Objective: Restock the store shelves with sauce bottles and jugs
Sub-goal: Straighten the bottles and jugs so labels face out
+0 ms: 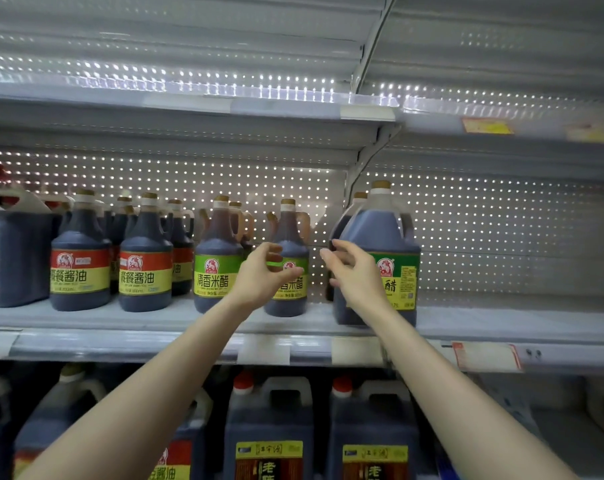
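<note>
The big jug (380, 258) stands on the middle shelf (501, 327), behind the open, empty right hand (354, 271); the left hand (265, 271) is curled, holding nothing. The jug looks heavy and smooth (full of dark sauce), so it is best held by its handle

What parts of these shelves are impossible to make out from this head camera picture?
- Label of the green-label bottle: partly hidden by the left hand.
- Big jug: label partly hidden by the right hand.
- Orange price tags: too blurred to read.
- Bottom-shelf jugs: cut off by the lower edge.
</note>
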A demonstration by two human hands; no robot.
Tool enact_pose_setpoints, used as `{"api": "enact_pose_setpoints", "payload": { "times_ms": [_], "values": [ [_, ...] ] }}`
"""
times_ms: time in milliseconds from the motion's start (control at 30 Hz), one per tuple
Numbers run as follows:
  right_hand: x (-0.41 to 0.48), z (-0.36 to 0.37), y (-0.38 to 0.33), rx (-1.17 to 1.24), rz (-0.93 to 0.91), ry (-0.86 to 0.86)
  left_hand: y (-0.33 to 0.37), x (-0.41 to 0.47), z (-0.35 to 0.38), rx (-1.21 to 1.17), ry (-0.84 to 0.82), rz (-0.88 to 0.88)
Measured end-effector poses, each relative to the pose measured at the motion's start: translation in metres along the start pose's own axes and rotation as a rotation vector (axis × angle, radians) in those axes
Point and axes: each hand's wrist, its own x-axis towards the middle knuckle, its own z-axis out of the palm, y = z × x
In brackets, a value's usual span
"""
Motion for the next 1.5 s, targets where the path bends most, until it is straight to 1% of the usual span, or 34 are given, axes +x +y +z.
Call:
{"api": "enact_pose_setpoints", "payload": {
  "times_ms": [167,333,533,633,733,933,1233,1500],
  "values": [
    [-0.009,-0.037,0.0,0.026,-0.035,0.045,0.014,-0.013,0.03,-0.036,-0.019,0.016],
    [-0.016,-0.077,0.013,0.033,-0.027,0.105,0.015,-0.012,0.064,-0.062,-0.052,-0.012],
    [-0.017,-0.122,0.034,-0.077,-0.039,0.158,0.013,-0.007,0.098,-0.092,-0.118,-0.071],
    [-0.011,-0.129,0.047,-0.111,-0.007,0.102,0.012,0.001,0.107,-0.113,-0.16,-0.089],
    [-0.001,-0.128,0.054,-0.037,0.061,0.02,0.009,0.007,0.114,-0.136,-0.208,-0.081],
    [0.017,-0.121,0.068,0.007,0.086,-0.115,-0.003,0.015,0.119,-0.198,-0.26,-0.065],
    [0.019,-0.116,0.077,-0.011,0.098,-0.105,-0.011,0.022,0.12,-0.186,-0.3,-0.017],
    [0.022,-0.12,0.078,-0.044,0.099,-0.13,-0.009,0.021,0.119,-0.183,-0.304,-0.045]
  ]
}}
